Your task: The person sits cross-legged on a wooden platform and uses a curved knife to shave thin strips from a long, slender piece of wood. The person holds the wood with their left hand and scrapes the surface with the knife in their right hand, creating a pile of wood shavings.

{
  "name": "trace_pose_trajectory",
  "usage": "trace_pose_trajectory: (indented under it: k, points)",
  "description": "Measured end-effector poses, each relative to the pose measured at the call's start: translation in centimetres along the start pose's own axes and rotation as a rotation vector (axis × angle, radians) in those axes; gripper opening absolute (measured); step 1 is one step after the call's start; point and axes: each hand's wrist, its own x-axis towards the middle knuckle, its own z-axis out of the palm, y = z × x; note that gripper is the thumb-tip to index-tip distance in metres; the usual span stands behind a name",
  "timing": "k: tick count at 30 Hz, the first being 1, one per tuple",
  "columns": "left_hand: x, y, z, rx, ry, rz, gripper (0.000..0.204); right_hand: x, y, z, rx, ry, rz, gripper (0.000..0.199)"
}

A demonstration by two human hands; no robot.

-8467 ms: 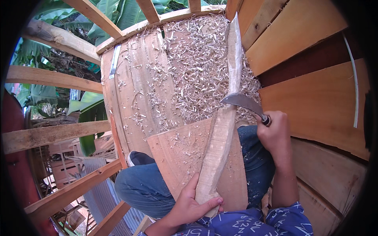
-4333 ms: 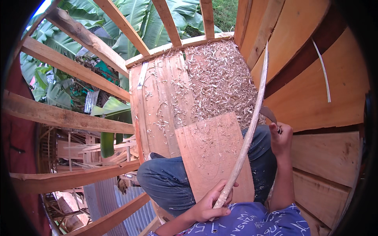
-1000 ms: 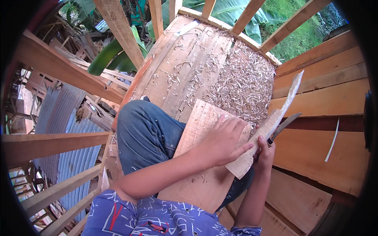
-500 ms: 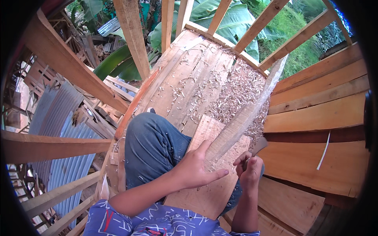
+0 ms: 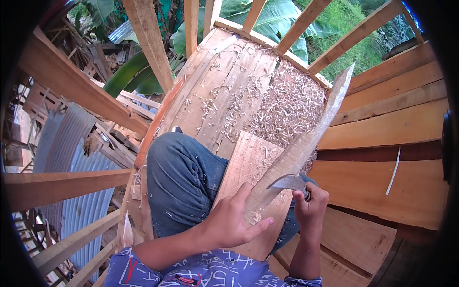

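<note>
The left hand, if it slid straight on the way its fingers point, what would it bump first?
Probably the knife. The left hand lies on the stick, fingers pointing up along it toward the curved blade, which the right hand holds against the wood. Depth is hard to judge, so this is a guess.

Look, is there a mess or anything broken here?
Nothing looks broken. Pale wood shavings lie strewn over the plank floor, thickest near the railing. The left hand steadies a long wooden strip; the right hand grips a curved knife.
</note>
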Motion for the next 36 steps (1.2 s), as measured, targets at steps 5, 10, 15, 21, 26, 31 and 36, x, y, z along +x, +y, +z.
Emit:
trace_pose_trajectory:
  k: [5,10,15,21,26,31,36]
  points:
    - [-0.4,-0.9,0.9,-0.017,0.051,0.133,0.058,-2.2,-0.4,0.6,0.032,-0.024,-0.104,0.066]
    - [-1.7,-1.3,1.7,-0.012,-0.045,0.127,0.059,0.1,3.3,-1.7,0.149,0.168,0.196,0.074]
    - [-1.1,-1.2,2.1,-0.044,-0.030,0.052,0.059,-2.7,1.3,-0.5,0.008,-0.005,-0.070,0.069]
    - [-0.9,-0.5,2.5,-0.034,-0.134,-0.009,0.060,-1.3,3.6,-1.0,0.135,0.040,0.200,0.066]
    - [-0.7,-1.6,2.2,-0.125,-0.209,-0.020,0.064,-3.2,3.9,-0.4,0.094,-0.013,0.080,0.068]
    - [0.7,-1.7,2.2,-0.202,-0.270,-0.028,0.067,-2.7,3.3,1.1,0.260,0.002,0.184,0.067]
    - [-0.1,-1.2,1.1,-0.508,-0.339,-0.233,0.066,-2.2,3.9,1.0,0.161,-0.069,0.181,0.062]
